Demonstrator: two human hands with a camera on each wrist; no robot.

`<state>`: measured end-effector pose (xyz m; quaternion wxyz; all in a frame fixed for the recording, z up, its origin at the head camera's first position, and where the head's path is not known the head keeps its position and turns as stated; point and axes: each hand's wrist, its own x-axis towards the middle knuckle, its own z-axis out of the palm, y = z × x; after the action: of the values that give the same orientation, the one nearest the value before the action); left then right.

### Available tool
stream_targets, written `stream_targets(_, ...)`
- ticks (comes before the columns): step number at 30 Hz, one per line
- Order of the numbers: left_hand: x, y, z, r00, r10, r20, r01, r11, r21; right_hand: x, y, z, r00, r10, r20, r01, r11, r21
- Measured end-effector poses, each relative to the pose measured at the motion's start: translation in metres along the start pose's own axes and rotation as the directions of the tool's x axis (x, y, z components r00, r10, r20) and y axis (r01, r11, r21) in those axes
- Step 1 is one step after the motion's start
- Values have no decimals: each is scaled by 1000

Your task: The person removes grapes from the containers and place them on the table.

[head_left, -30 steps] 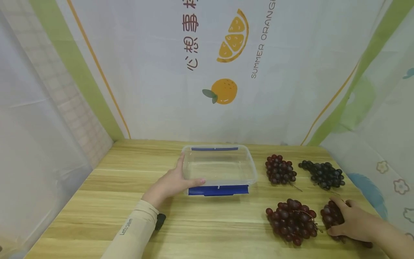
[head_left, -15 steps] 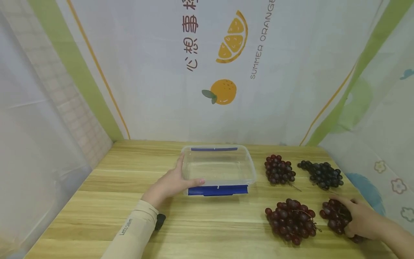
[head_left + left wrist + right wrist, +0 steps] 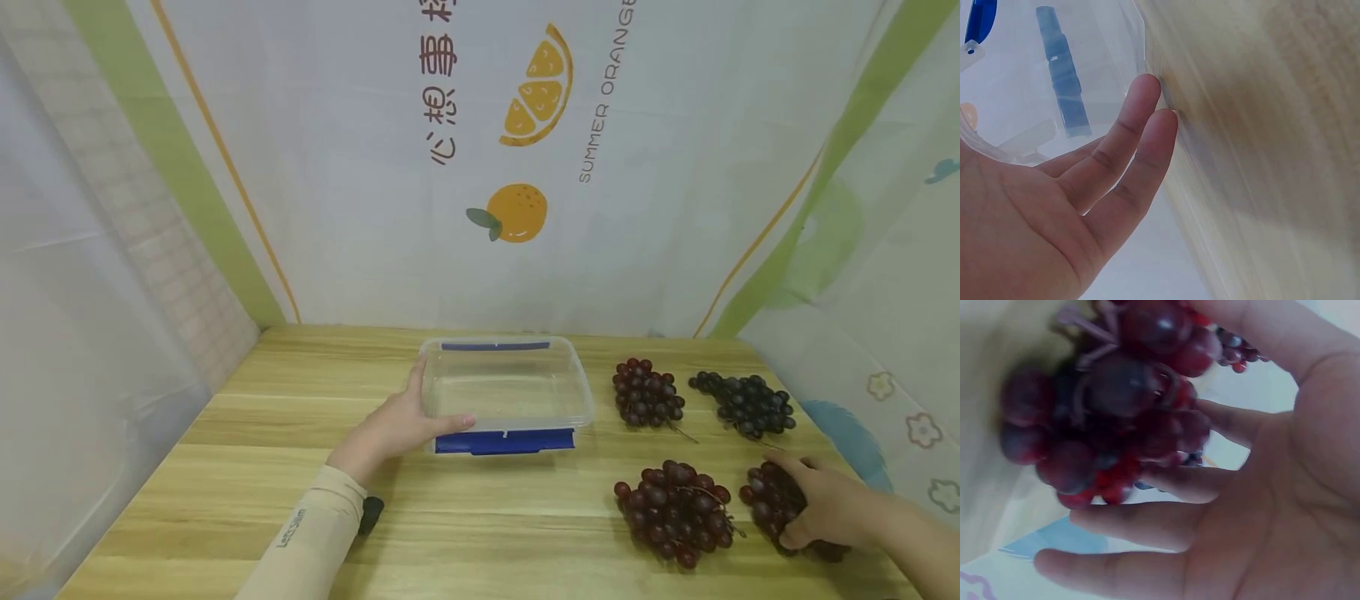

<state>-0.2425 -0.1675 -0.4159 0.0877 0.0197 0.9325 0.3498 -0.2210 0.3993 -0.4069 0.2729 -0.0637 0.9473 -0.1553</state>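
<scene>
A clear plastic food container (image 3: 540,422) with blue latches stands uncovered on the wooden table. My left hand (image 3: 390,429) rests at its left corner, thumb along the front rim. In the left wrist view, the left fingers (image 3: 1138,106) are nearly straight against the container's side. At the far right, my right hand (image 3: 836,504) holds a bunch of dark red grapes (image 3: 768,504) between thumb and fingers. The right wrist view shows this bunch (image 3: 1122,394) at close range; the two lower fingers stretch out past it. The palm covers part of the bunch in the head view.
A larger bunch of red grapes (image 3: 675,512) lies just left of the right hand. Farther back are another red bunch (image 3: 647,396) and a black bunch (image 3: 753,407). White printed curtains (image 3: 360,208) border the table (image 3: 480,533) behind and at both sides.
My right hand has shifted slightly on the grape bunch, moving a little right and then slightly back left. The left hand and container have stayed in place.
</scene>
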Motion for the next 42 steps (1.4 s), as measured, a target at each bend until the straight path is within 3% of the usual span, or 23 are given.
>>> stream_targets(6,0,-2,2,1000,0,3,0,1000,-10,-2,-8,-7,998,40,51,-40,999,-7)
stream_targets(17,5,-6,4,999,30,-17,-30,999,-10,-1,-21,-6,1000,8,-22,-10,995,-104)
stream_targets(26,1,-8,6,996,72,-46,-72,997,11,1,-25,0,999,4,-36,-8,996,-93)
stream_targets(36,1,-9,8,995,93,-19,-92,995,41,-1,-31,-8,999,-21,-41,17,995,-94)
stream_targets(42,-1,-12,4,993,109,-41,-104,988,111,2,-52,-17,997,-61,-56,56,994,-90)
